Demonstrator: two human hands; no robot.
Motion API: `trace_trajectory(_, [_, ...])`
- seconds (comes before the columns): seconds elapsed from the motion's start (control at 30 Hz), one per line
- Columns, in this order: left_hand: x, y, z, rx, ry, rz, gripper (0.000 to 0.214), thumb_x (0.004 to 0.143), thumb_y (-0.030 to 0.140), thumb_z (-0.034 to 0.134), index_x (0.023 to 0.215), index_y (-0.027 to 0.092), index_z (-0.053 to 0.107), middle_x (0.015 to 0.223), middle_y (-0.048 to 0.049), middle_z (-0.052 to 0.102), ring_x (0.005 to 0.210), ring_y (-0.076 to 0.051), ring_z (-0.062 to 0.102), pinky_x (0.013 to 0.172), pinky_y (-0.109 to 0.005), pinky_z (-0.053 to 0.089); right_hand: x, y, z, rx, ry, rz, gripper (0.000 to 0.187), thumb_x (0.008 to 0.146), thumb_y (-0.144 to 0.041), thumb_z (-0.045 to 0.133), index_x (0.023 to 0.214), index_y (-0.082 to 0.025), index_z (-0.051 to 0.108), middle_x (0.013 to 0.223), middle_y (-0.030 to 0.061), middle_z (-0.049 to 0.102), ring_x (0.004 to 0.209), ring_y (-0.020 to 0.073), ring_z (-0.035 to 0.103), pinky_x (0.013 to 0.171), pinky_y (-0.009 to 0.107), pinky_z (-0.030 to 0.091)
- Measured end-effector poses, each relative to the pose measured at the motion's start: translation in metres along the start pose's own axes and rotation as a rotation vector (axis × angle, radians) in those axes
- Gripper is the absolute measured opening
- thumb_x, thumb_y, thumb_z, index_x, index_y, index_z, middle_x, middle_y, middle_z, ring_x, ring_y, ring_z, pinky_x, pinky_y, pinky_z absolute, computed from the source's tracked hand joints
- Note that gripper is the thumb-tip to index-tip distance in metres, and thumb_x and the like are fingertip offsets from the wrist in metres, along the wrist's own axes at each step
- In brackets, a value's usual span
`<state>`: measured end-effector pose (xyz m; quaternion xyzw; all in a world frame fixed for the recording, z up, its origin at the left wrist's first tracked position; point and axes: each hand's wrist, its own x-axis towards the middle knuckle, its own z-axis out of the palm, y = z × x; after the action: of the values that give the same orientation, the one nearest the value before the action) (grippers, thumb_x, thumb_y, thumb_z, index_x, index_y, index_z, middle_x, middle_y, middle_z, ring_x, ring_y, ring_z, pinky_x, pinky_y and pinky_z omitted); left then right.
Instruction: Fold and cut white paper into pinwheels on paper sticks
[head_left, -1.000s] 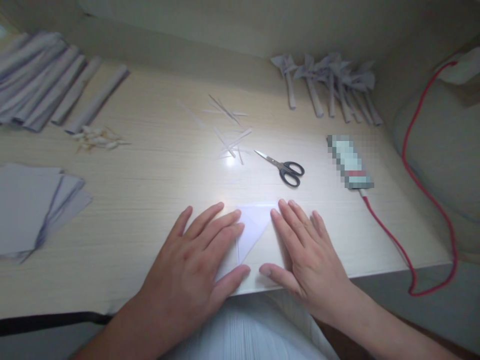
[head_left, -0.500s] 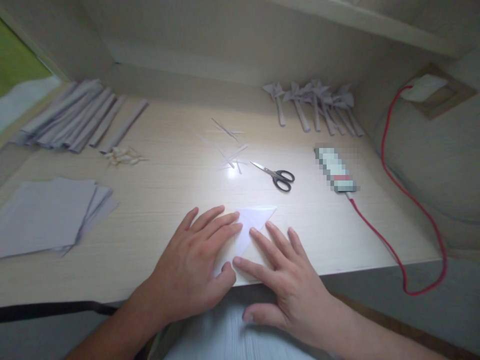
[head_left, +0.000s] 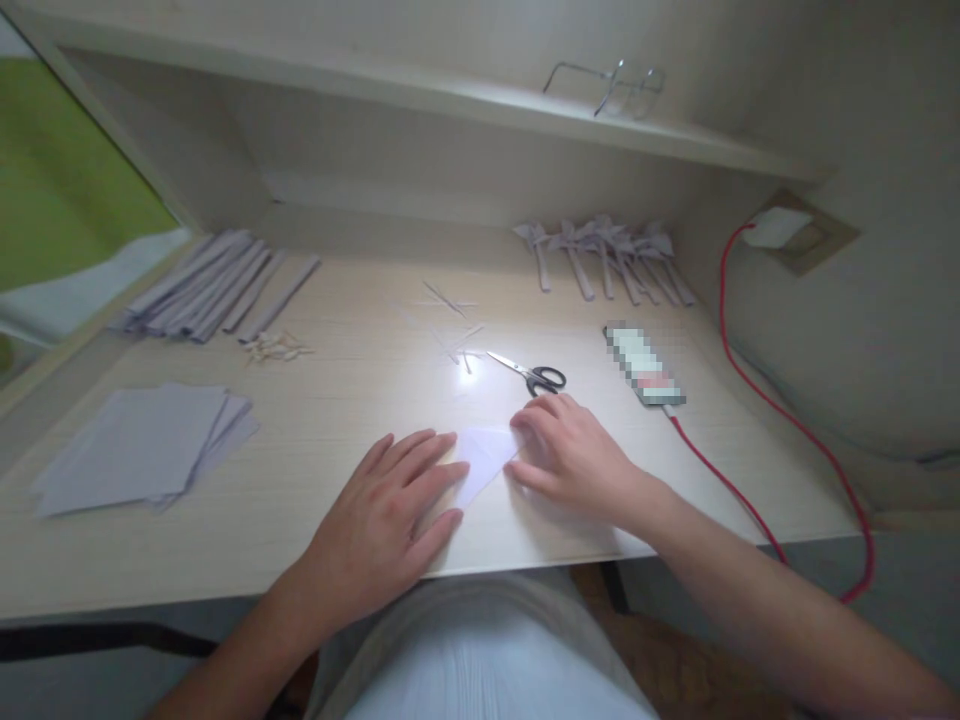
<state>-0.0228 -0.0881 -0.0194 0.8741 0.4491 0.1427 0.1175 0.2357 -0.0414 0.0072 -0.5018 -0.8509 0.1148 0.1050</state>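
A white paper folded into a triangle (head_left: 484,455) lies on the light wooden desk (head_left: 352,400) near its front edge. My left hand (head_left: 386,515) lies flat on the paper's left part with fingers stretched out. My right hand (head_left: 574,450) rests at the paper's right corner, its fingers curled and pressed onto that corner. Black-handled scissors (head_left: 529,372) lie just beyond my right hand.
A stack of paper sheets (head_left: 142,445) sits at the left. Rolled paper tubes (head_left: 217,285) lie at the back left, finished paper pieces (head_left: 600,255) at the back right. Paper scraps (head_left: 450,330), a pixelated object (head_left: 643,365) with a red cable (head_left: 757,400), and glasses (head_left: 604,80) on the shelf.
The view has tilted up, bringing the shelf into sight. My right hand has moved from the paper's lower edge up to its right corner and curled. My left hand stays flat.
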Motion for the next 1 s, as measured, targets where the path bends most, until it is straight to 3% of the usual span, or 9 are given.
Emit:
trace_trajectory(0.2, [-0.002, 0.003, 0.004, 0.054, 0.031, -0.002, 0.040, 0.097, 0.023, 0.049, 0.135, 0.024, 0.061, 0.149, -0.0115, 0.055, 0.139, -0.030, 0.049, 0.116, -0.058, 0.036, 0.026, 0.001, -0.009, 0.061, -0.127, -0.084, 0.013, 0.081, -0.029, 0.071, 0.081, -0.016, 0.071, 0.088, 0.0080, 0.068, 0.089, 0.0231, 0.058, 0.079, 0.034, 0.043])
trace_trajectory(0.37, [-0.007, 0.007, 0.005, 0.076, 0.055, -0.047, 0.040, 0.098, 0.024, 0.048, 0.137, 0.022, 0.057, 0.151, -0.0122, 0.053, 0.142, -0.028, 0.046, 0.118, -0.057, 0.034, 0.035, 0.000, -0.009, 0.418, -0.215, -0.004, 0.017, 0.077, -0.020, 0.065, 0.093, -0.015, 0.069, 0.083, 0.0031, 0.069, 0.073, 0.0164, 0.060, 0.063, 0.026, 0.042])
trace_trajectory(0.43, [-0.010, 0.010, 0.005, 0.084, 0.047, -0.050, 0.039, 0.099, 0.024, 0.046, 0.137, 0.023, 0.057, 0.151, -0.0120, 0.053, 0.143, -0.028, 0.045, 0.118, -0.057, 0.034, 0.039, -0.001, -0.004, 0.586, -0.165, 0.046, 0.022, 0.074, -0.017, 0.066, 0.095, -0.015, 0.069, 0.086, 0.0026, 0.069, 0.073, 0.0158, 0.061, 0.064, 0.025, 0.043])
trace_trajectory(0.53, [-0.016, 0.014, 0.008, 0.095, 0.034, -0.082, 0.046, 0.101, 0.029, 0.045, 0.146, 0.023, 0.047, 0.154, -0.0134, 0.050, 0.145, -0.030, 0.043, 0.118, -0.060, 0.033, 0.038, -0.002, 0.012, 0.767, -0.074, 0.137, 0.011, 0.072, -0.017, 0.066, 0.083, -0.015, 0.069, 0.074, 0.0004, 0.066, 0.066, 0.0148, 0.059, 0.060, 0.025, 0.042])
trace_trajectory(0.67, [-0.032, 0.018, 0.022, 0.109, 0.116, -0.162, 0.082, 0.094, 0.047, 0.057, 0.159, 0.016, 0.018, 0.156, -0.0202, 0.045, 0.145, -0.034, 0.042, 0.118, -0.060, 0.034, 0.028, -0.006, 0.037, 0.860, 0.149, 0.228, 0.012, 0.084, -0.029, 0.062, 0.086, -0.017, 0.064, 0.080, 0.0011, 0.064, 0.071, 0.0157, 0.059, 0.063, 0.026, 0.044])
trace_trajectory(0.73, [-0.039, 0.018, 0.028, 0.110, 0.179, -0.184, 0.089, 0.090, 0.052, 0.062, 0.159, 0.019, 0.016, 0.155, -0.0192, 0.047, 0.143, -0.035, 0.046, 0.117, -0.058, 0.036, 0.028, -0.007, 0.043, 1.038, 0.250, 0.279, 0.014, 0.079, -0.030, 0.070, 0.080, -0.018, 0.064, 0.073, -0.0004, 0.063, 0.066, 0.0153, 0.057, 0.060, 0.026, 0.042])
trace_trajectory(0.8, [-0.039, 0.015, 0.029, 0.056, 0.196, -0.253, 0.081, 0.091, 0.053, 0.060, 0.156, 0.023, 0.022, 0.153, -0.0165, 0.050, 0.140, -0.034, 0.049, 0.117, -0.058, 0.037, 0.032, -0.006, 0.045, 1.157, 0.298, 0.305, 0.016, 0.074, -0.030, 0.076, 0.075, -0.018, 0.065, 0.069, -0.0013, 0.062, 0.064, 0.0150, 0.056, 0.060, 0.026, 0.042])
trace_trajectory(0.93, [-0.008, 0.004, 0.000, -0.215, 0.279, -0.498, 0.071, 0.093, 0.054, 0.058, 0.150, 0.023, 0.031, 0.139, -0.0149, 0.060, 0.128, -0.031, 0.059, 0.106, -0.050, 0.048, 0.041, -0.005, 0.045, 1.221, 0.338, 0.316, 0.017, 0.074, -0.031, 0.077, 0.073, -0.018, 0.067, 0.070, 0.0000, 0.066, 0.065, 0.0155, 0.058, 0.064, 0.027, 0.044])
trace_trajectory(1.0, [0.024, -0.005, -0.025, -0.241, 0.485, -0.541, 0.069, 0.089, 0.053, 0.064, 0.146, 0.022, 0.038, 0.138, -0.0145, 0.059, 0.126, -0.032, 0.058, 0.106, -0.051, 0.046, 0.040, -0.007, 0.049, 1.240, 0.373, 0.328, 0.017, 0.075, -0.033, 0.077, 0.076, -0.018, 0.070, 0.070, 0.0004, 0.068, 0.066, 0.0156, 0.059, 0.065, 0.028, 0.045])
